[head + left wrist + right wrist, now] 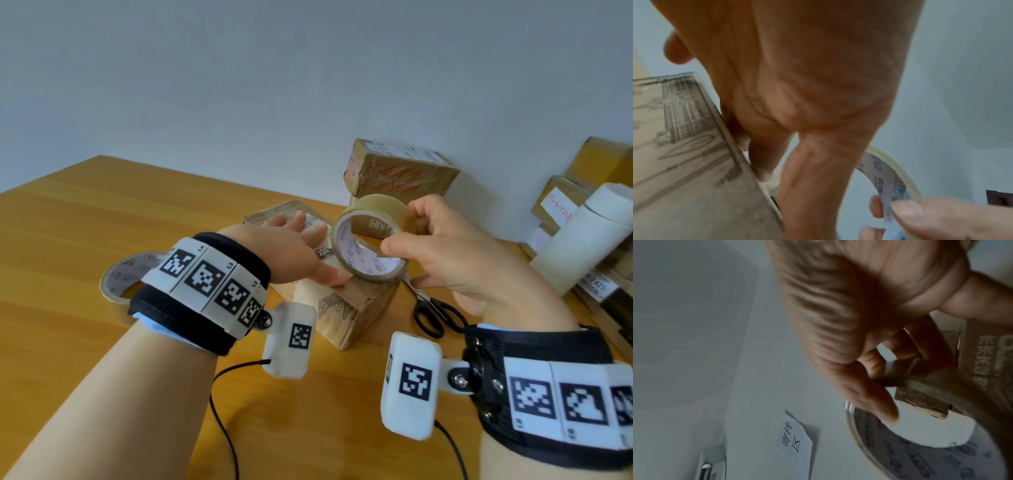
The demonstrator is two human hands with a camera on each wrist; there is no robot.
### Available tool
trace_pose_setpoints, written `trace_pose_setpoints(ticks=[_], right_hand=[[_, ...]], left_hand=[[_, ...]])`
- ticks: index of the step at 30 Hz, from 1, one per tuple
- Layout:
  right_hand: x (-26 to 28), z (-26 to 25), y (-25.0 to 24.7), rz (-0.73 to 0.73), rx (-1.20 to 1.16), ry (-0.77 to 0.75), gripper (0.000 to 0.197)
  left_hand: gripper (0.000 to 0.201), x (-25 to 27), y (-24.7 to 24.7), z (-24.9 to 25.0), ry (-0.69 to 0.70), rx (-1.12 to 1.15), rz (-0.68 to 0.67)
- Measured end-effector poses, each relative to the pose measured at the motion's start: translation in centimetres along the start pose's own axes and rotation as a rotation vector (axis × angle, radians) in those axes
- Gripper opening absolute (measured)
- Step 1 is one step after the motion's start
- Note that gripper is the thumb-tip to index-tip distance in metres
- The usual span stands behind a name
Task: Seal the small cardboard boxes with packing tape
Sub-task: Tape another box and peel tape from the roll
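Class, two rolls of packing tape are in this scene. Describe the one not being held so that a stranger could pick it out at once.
Start at the wooden table and go to its left side, behind the person's left hand and its marker-covered wristband. The spare tape roll lies flat on the tabletop there, partly hidden by that wrist. Unlike the held tape roll, which the right hand grips over the small cardboard box, no hand touches it.

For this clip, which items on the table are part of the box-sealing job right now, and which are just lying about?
In use:
- tape roll, gripped by the right hand
- small cardboard box, with the left hand resting flat on top

Lying about:
- second tape roll, at the left
- scissors, beside the box
- stacked parcels at the back
- white tube, at the right
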State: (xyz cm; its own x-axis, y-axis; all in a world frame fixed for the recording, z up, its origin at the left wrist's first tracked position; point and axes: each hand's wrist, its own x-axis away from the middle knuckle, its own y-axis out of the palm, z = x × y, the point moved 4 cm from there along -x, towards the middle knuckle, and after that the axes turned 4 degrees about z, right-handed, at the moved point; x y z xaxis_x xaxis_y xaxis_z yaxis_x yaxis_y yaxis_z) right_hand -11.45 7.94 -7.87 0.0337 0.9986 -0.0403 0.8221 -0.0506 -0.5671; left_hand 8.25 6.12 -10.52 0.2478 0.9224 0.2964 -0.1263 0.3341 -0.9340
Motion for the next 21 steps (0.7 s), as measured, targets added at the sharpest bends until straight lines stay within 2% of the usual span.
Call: trace_pose_setpoints(ticks=[2,4,6,10,13,16,21], right_hand=[[0.0,0.4,0.2,-0.027,0.009,0.015,0.043],[-0.2,0.7,0.5,-0.030,-0.004,0.011,0.037],[-0.4,0.8,0.7,0.004,-0.013,-0.006,0.032],[-0.8,0.8,0.9,0.101,-0.100,0.000,0.042],[-0.8,0.9,0.7,0.165,-0.055,0.054,0.043],[-0.5,1.0,0.7,0.106,-0.010,0.127,0.039],[-0.6,0.9,0.8,0.043,-0.099,0.074,0.027]], left_hand=[[0.078,0.1,-0.1,0.5,0.042,-0.049,0.029],[0.065,0.4,-0.3,1.2,0.129,-0.062,0.066],[0.060,0.6,-0.5,1.6,0.168,-0.024,0.073],[0.068,0.4,-0.3,1.7,0.106,-0.082,0.088],[0.074,0.3,-0.1,1.8,0.048,-0.184,0.126],[0.076,0.6,-0.2,1.7,0.025,-0.229,0.137],[0.067,1.5,-1.1,1.6,-0.026,-0.209,0.101]])
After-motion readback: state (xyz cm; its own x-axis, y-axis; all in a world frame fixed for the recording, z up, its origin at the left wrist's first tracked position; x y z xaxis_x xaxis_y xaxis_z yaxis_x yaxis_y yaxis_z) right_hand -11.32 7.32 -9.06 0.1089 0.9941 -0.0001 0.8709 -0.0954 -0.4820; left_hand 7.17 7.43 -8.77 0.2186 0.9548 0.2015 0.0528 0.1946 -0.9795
